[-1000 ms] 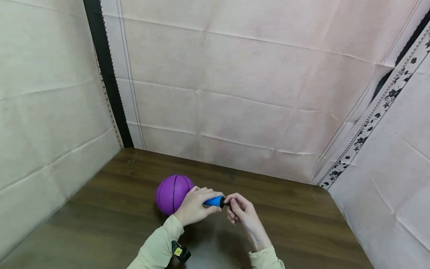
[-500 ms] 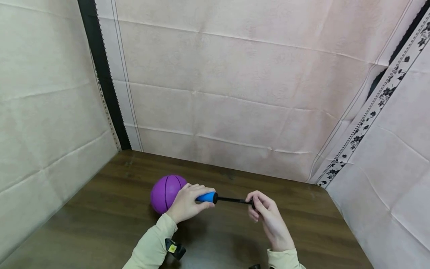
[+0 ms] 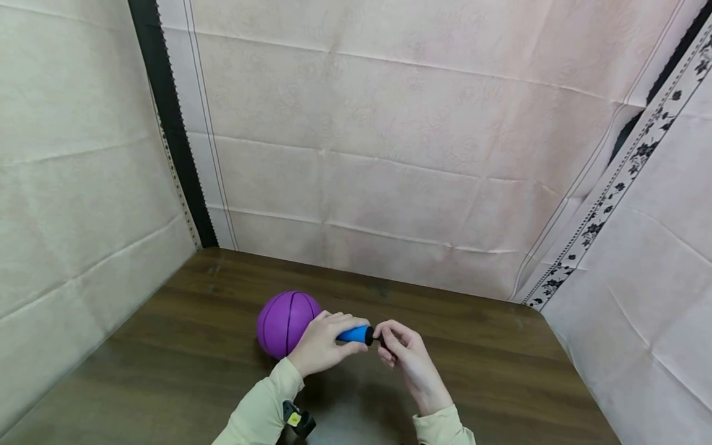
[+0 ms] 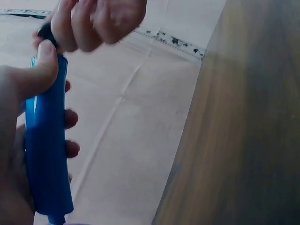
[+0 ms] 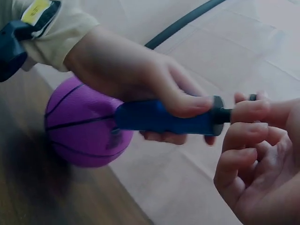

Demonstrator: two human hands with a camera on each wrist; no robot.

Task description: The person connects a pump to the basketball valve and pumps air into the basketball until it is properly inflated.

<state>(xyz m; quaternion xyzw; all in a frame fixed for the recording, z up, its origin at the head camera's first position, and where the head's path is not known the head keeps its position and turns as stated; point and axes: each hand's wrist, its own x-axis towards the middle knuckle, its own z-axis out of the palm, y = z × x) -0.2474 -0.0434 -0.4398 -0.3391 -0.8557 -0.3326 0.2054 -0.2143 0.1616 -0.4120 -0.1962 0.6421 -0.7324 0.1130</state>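
Note:
A blue hand pump (image 3: 356, 334) lies level between my hands, its nozzle end at a purple ball (image 3: 288, 324) with black seams. My left hand (image 3: 329, 340) wraps round the pump's barrel, thumb along its side, as the left wrist view shows. The black handle at the other end is gripped by the curled fingers of my right hand (image 3: 408, 361). Only a short bit of black rod (image 5: 226, 116) shows between barrel and right fingers. In the right wrist view the barrel's end meets the ball's side.
The brown wooden table (image 3: 183, 358) carries the ball. Pale creased cloth (image 3: 356, 154) hangs behind the table and on both sides, with a black strip (image 3: 175, 123) at the left corner. A black wrist camera (image 3: 298, 419) sits on the left sleeve.
The right hand drew the pump's rod far out to the right half a second ago, then brought it back in. The ball and left hand shifted left, then right again.

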